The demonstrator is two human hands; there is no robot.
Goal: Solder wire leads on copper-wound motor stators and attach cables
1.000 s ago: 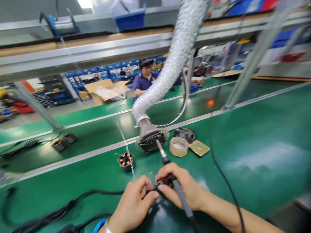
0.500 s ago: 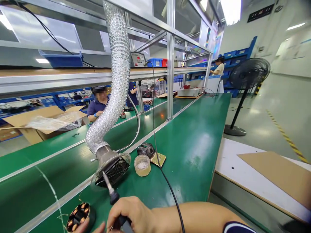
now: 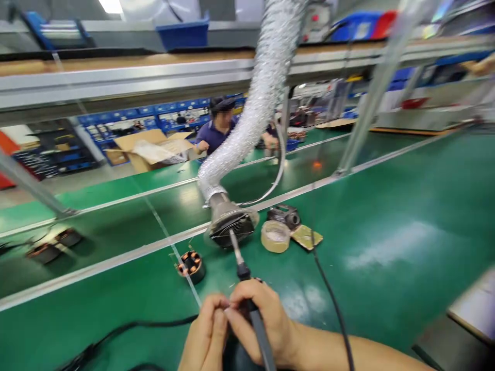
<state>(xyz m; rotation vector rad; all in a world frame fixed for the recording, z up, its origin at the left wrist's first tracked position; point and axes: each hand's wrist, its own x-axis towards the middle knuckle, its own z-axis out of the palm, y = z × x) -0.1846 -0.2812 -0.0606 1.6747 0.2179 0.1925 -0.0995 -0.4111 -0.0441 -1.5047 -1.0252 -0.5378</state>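
My right hand is closed around the handle of a soldering iron, whose tip points up and away toward the fume extractor fan. My left hand sits just left of it with fingers pinched together against the right hand's fingertips, gripping something small that I cannot make out. A black cable runs off to the left from under the hands. A copper-wound motor stator rests on the green bench beyond my left hand.
A silver flexible duct drops to the fan. Beside it lie a roll of clear tape, a small black part and a brass-coloured plate. Two more stators sit far left. A person works at the opposite bench.
The view swung right toward the aisle and back down to the bench. My hands are back in view, pressed closer together than a second ago, with the soldering iron still in the right.
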